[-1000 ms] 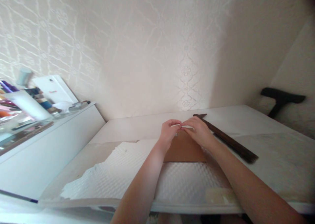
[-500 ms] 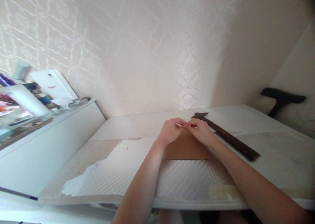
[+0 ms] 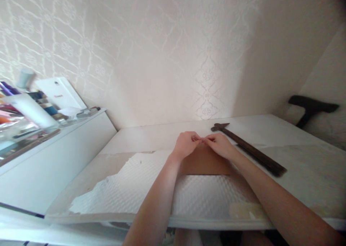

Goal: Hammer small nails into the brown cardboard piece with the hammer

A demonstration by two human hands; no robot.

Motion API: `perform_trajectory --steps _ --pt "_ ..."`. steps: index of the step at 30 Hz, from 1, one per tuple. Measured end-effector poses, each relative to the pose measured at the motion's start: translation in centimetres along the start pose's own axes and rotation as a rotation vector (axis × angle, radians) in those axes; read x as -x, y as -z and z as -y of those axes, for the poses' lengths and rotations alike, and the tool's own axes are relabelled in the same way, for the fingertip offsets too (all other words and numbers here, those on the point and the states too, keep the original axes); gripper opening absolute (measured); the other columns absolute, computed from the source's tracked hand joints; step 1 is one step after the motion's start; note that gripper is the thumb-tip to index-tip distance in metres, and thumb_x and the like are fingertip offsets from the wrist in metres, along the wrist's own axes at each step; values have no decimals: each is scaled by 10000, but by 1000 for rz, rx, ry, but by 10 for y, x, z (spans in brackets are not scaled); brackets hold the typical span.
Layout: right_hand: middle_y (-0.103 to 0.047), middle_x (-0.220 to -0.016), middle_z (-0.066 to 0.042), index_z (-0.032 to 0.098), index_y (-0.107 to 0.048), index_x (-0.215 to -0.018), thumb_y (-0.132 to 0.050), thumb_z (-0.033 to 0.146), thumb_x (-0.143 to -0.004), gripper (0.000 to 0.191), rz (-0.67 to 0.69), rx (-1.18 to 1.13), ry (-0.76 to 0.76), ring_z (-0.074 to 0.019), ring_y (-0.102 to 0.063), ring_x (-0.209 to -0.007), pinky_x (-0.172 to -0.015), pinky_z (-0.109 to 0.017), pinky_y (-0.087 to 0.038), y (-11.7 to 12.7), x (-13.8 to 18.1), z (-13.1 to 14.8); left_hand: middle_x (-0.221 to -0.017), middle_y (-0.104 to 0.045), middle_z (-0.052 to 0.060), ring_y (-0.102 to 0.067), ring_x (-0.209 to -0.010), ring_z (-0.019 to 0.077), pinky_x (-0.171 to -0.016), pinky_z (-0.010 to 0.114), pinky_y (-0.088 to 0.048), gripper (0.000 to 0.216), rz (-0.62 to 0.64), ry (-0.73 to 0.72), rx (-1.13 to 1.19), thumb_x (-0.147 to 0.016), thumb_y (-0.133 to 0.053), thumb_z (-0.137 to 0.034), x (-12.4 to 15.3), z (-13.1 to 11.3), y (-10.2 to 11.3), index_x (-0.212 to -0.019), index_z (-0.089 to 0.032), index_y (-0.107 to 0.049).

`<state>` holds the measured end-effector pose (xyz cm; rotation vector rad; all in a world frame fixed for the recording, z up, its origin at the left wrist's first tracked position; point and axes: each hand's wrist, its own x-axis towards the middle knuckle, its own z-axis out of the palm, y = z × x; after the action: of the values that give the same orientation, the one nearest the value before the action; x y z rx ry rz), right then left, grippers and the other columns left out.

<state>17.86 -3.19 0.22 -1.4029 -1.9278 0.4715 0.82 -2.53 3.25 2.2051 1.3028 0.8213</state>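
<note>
My left hand (image 3: 186, 145) and my right hand (image 3: 219, 144) meet fingertip to fingertip over the far edge of a brown cardboard piece (image 3: 202, 163). Both hands are pinched closed on something small between them that I cannot make out. The cardboard lies on a white textured sheet (image 3: 151, 188) spread over the table (image 3: 310, 166). A dark hammer (image 3: 248, 150) lies just right of my right hand, head toward the wall.
A white cabinet (image 3: 54, 156) stands to the left, its top crowded with bottles, tubes and a white board (image 3: 61, 93). A dark T-shaped object (image 3: 310, 109) leans at the far right wall. Patterned wallpaper rises behind the table.
The fingertips of both hands have drawn closer together and the small pale thing seen between them earlier no longer shows. The view shifted slightly.
</note>
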Motion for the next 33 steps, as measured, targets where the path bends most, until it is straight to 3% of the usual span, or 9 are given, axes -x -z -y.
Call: perform_trajectory --steps 8,18,25,29,33 --pt "-725 -803 -63 205 -743 -838 -474 295 -896 290 -66 358 34 -192 -644 -731 -643 -259 -433 8 4 1 -795 -728 52 -659 -777 169 -788 263 -497 143 2 47 -33 -727 -607 -101 0 2 2 -775 -167 -724" --pt "-725 -837 -65 209 -745 -856 -466 284 -890 291 -77 396 22 -206 -648 -777 -690 -282 -458 10 4 1 -802 -728 34 -658 -808 174 -809 268 -498 175 58 14 -64 -718 -589 -94 1 5 -2 -766 -193 -724" --pt "-673 -975 -171 187 -709 -1033 -511 319 -836 308 -394 608 -288 -313 -601 -925 -769 -436 -467 22 12 -10 -817 -726 33 -657 -796 169 -782 257 -501 157 76 23 -88 -713 -599 -96 1 4 -5 -773 -192 -707" --pt "-636 -1003 -212 156 -630 -1160 -559 311 -788 409 -365 657 -434 -361 -571 -995 -800 -513 -447 26 14 -26 -803 -718 36 -652 -776 172 -766 262 -502 172 82 18 -106 -709 -587 -85 1 4 -5 -782 -192 -700" --pt "-627 -996 -230 149 -617 -1177 -463 216 -828 387 -324 626 -461 -365 -596 -957 -775 -512 -457 26 12 -41 -783 -708 28 -643 -760 168 -761 261 -500 189 75 17 -103 -697 -574 -72 2 4 -6 -785 -195 -688"
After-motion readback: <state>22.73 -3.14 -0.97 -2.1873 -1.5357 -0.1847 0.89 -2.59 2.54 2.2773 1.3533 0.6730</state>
